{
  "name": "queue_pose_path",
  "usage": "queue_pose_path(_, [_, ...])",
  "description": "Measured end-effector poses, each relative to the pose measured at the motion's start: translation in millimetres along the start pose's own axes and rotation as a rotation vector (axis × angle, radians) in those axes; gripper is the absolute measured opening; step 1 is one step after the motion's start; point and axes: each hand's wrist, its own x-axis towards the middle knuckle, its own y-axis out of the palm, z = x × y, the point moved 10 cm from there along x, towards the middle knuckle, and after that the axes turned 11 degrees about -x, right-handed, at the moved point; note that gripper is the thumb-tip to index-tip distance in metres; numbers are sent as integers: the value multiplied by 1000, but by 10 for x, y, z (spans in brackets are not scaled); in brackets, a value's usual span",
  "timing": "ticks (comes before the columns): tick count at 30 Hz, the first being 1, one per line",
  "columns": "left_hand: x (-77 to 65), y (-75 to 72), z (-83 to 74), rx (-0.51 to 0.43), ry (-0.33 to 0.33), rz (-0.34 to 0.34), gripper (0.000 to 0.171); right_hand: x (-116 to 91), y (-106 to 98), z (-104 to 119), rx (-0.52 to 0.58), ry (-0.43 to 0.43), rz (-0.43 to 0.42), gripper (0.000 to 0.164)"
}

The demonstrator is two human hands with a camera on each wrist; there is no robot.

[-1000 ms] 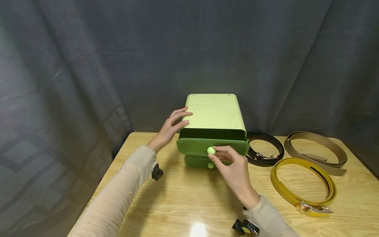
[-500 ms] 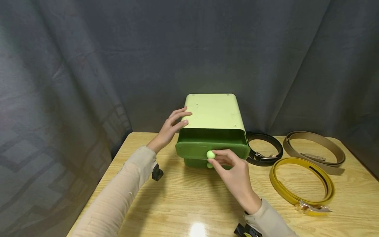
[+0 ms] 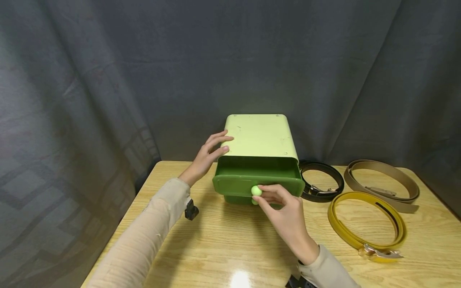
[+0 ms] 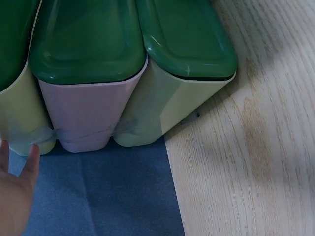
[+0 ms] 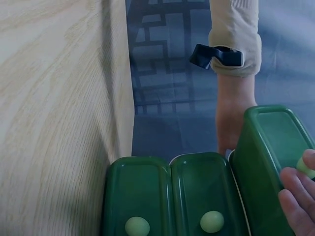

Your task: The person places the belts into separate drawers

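A small drawer cabinet [image 3: 259,134] with a pale yellow-green top stands on the table; its top drawer [image 3: 234,185] is dark green and slid partway out. My right hand [image 3: 288,214] pinches that drawer's round light-green knob [image 3: 256,191] between thumb and fingers. My left hand [image 3: 207,156] rests its spread fingers on the cabinet's upper left edge. Side on, the left wrist view shows a pink middle housing [image 4: 91,108] between two pale green ones. In the right wrist view the two lower drawers [image 5: 199,184] sit pushed in, each with a knob [image 5: 211,221].
Right of the cabinet lie three coiled belts on the wooden table [image 3: 223,240]: a black belt [image 3: 340,180], a brown belt [image 3: 405,180] and a yellow belt [image 3: 336,222] with a metal buckle. A dark grey curtain [image 3: 230,60] hangs behind.
The top drawer has slid farther out toward me, with the right hand drawing its knob along. More of the drawer's inside shows. The left hand has stayed in place on the cabinet.
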Motion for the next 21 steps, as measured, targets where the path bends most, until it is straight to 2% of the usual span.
queue_pose_path(7, [64,-43,192,15,26,-7,39,-42,-13,13,7,20,3,34])
queue_pose_path(12, [77,-50,194,35,55,-14,36,-56,-36,39,10,-1,-8,36])
queue_pose_path(21, [84,-53,201,51,62,-18,36,-91,-52,40,9,-10,-18,37])
